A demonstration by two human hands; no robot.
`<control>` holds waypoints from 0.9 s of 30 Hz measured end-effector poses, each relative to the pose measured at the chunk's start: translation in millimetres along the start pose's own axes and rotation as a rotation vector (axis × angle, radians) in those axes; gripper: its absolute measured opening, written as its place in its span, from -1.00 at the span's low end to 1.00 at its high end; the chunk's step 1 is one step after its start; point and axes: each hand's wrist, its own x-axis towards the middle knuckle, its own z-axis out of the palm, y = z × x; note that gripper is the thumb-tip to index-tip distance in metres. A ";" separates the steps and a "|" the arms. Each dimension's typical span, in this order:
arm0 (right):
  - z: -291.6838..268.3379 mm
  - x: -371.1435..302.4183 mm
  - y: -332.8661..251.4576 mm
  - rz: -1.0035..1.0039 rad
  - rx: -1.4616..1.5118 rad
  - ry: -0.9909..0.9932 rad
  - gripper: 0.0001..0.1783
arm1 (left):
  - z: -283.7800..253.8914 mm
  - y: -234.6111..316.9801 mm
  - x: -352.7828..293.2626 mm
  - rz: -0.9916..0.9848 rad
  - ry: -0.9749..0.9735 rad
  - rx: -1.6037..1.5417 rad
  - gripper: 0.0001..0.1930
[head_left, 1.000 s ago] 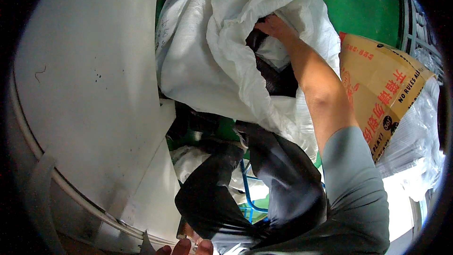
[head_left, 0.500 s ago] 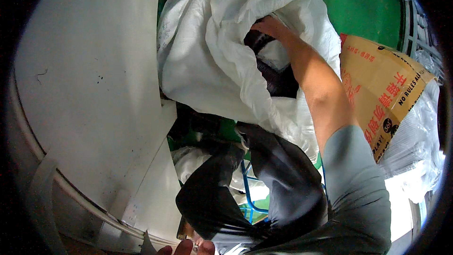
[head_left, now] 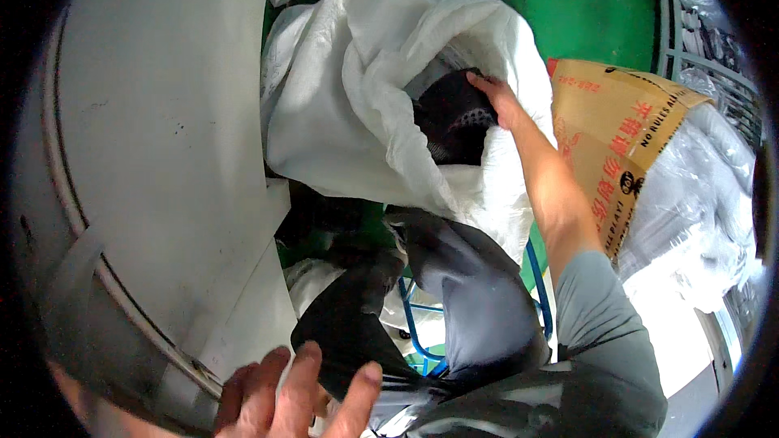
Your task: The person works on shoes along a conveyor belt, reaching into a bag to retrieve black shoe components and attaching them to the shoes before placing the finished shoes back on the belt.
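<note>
A large white woven sack point(head_left: 324, 113) gapes in front of me, its rim rolled outward. My right hand point(head_left: 501, 104) reaches into its mouth, thumb and fingers closed on a black knitted fabric piece point(head_left: 462, 109) with a lighter dotted patch. Most of those fingers are hidden behind the fabric. Low in the picture, my left hand point(head_left: 296, 397) is up with its fingers spread and nothing visible in them. It is nearest to my dark-trousered leg and the pale panel point(head_left: 162, 154) on the left.
Right of the sack stands a brown printed carton point(head_left: 604, 138) beside clear plastic-wrapped goods point(head_left: 690, 195). A grey rack point(head_left: 706, 65) lies beyond. Blue metal legs point(head_left: 412, 320) show beneath me on the green floor point(head_left: 592, 8).
My right hand has drawn back toward the near right side of the sack's mouth, bringing up the black fabric. My left hand has risen farther into view.
</note>
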 end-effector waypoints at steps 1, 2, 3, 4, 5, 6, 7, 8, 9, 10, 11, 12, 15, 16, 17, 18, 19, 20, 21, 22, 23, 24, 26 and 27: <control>-9.3 -6.3 6.6 -0.031 0.036 -0.034 -0.35 | -0.4 0.7 0.8 -0.011 0.018 0.021 -0.46; -15.4 -12.9 12.9 -0.044 0.021 -0.022 -0.35 | -2.8 1.4 1.4 -0.013 0.009 0.015 -0.45; -12.5 -25.6 10.4 -0.057 0.007 -0.015 -0.36 | -4.8 1.8 0.9 -0.019 -0.001 0.011 -0.44; -10.7 -39.1 8.1 -0.071 0.030 -0.019 -0.35 | -4.3 2.2 -0.4 -0.019 0.014 0.016 -0.44; -4.9 -57.5 -1.9 -0.083 0.055 -0.017 -0.33 | -3.4 2.4 -2.2 -0.026 0.025 0.007 -0.42; -12.9 -54.3 4.5 -0.088 0.101 -0.056 -0.28 | -2.3 2.6 -3.9 -0.034 0.034 -0.003 -0.40; -12.9 -60.2 4.8 -0.096 0.100 -0.052 -0.28 | -1.8 2.6 -5.1 -0.029 0.041 -0.001 -0.40; -9.9 -64.3 2.2 -0.118 0.087 -0.041 -0.28 | -1.8 1.5 -2.5 -0.013 0.044 0.002 -0.38; -7.2 -66.6 1.3 -0.137 0.074 -0.030 -0.27 | -0.7 0.1 0.1 0.003 0.044 0.004 -0.37; -6.7 -62.5 7.5 -0.134 0.058 0.013 -0.29 | 2.3 -2.4 2.3 0.020 0.068 -0.001 -0.36; -11.3 -56.8 11.4 -0.111 0.069 0.002 -0.32 | 2.7 -4.2 7.0 0.031 0.069 -0.002 -0.36; -6.7 -53.9 8.8 -0.110 0.069 -0.012 -0.33 | 1.4 -0.3 -4.4 0.014 0.072 0.004 -0.37; -0.7 -38.4 -0.5 0.018 0.178 -0.021 -0.42 | -0.8 0.3 -10.7 -0.005 0.065 0.010 -0.39; 2.8 -41.9 5.1 0.082 0.234 -0.001 -0.43 | -1.7 -1.2 -9.8 -0.004 0.067 0.021 -0.41; 11.2 -49.0 1.8 0.139 0.288 0.016 -0.45 | -1.0 -2.9 -8.4 -0.012 0.070 0.018 -0.41; 13.0 -46.2 2.2 0.137 0.281 0.008 -0.45 | 0.4 -4.2 -7.6 0.015 0.091 0.008 -0.47; 15.2 -42.7 2.5 0.175 0.374 -0.034 -0.44 | -0.6 -4.7 -7.9 0.040 0.114 0.001 -0.53; 21.6 -46.0 0.8 0.217 0.465 -0.076 -0.44 | -2.1 -1.6 -8.7 0.029 0.120 0.000 -0.53; 26.7 -50.9 -3.0 0.214 0.459 -0.088 -0.44 | -5.5 4.7 -8.3 -0.041 0.058 -0.031 -0.44; 22.5 -66.4 -12.4 0.208 0.482 -0.111 -0.41 | -5.4 6.1 -2.6 -0.081 0.000 -0.066 -0.34; 17.1 -82.2 -22.8 0.199 0.506 -0.134 -0.39 | -1.9 2.7 1.1 -0.061 0.014 -0.065 -0.34; 8.0 -94.5 -32.0 0.175 0.503 -0.117 -0.39 | 4.1 -2.2 6.1 -0.013 0.104 -0.085 -0.36; 12.8 -117.0 -52.5 0.184 0.524 -0.246 -0.36 | -2.8 3.2 1.4 -0.021 0.207 -0.125 -0.35; 19.5 -132.7 -62.9 0.174 0.589 -0.282 -0.37 | -2.5 3.3 -0.2 -0.033 0.249 -0.137 -0.28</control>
